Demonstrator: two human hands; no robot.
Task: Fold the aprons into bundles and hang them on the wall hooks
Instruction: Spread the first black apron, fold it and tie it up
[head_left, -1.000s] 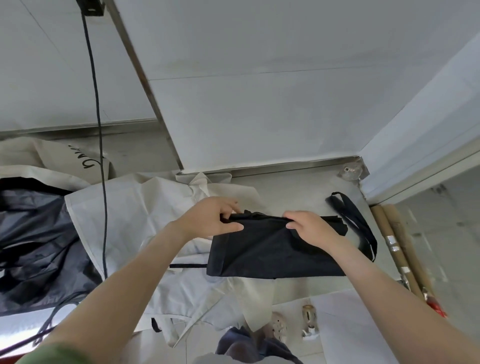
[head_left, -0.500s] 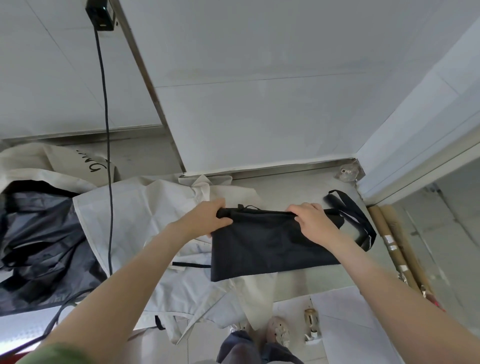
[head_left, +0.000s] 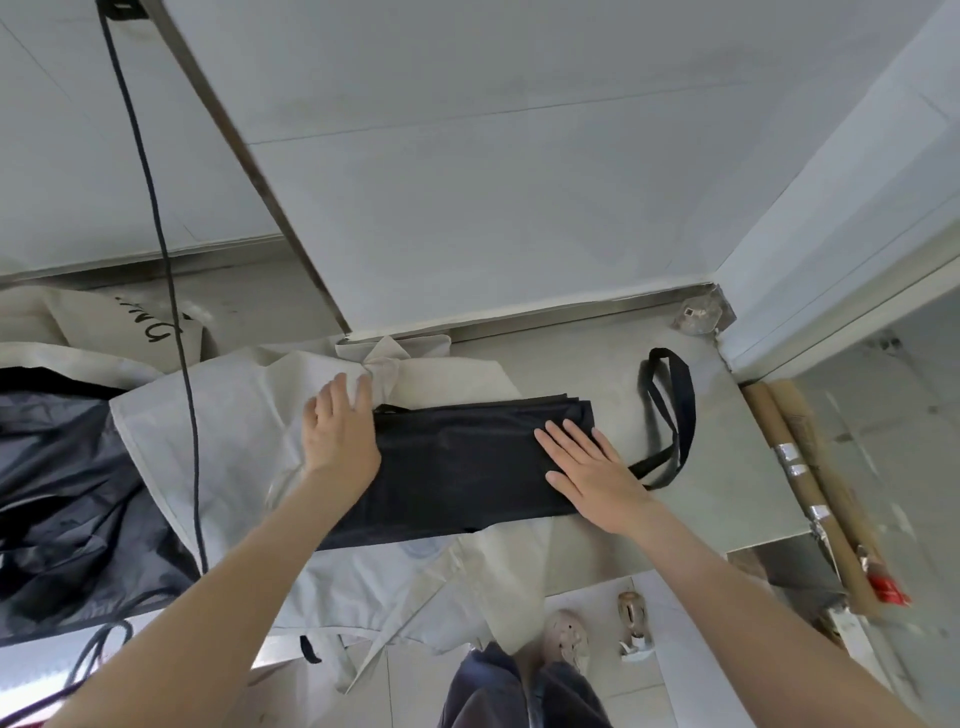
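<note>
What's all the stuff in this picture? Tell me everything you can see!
folded apron: one, black, middle of the counter, lying on the cream apron
strap loop: one, black, on the counter, right of the folded apron
cream apron: one, cream, spread out under the folded apron
crumpled cloth: one, black, far left
bag: one, cream with black writing, back left
cable: one, black, hanging down on the left
cardboard tubes: two, brown, just right of the counter
counter: one, grey, against the white wall
left hand: one, flat at the folded apron's left end
right hand: one, flat on its right end
</note>
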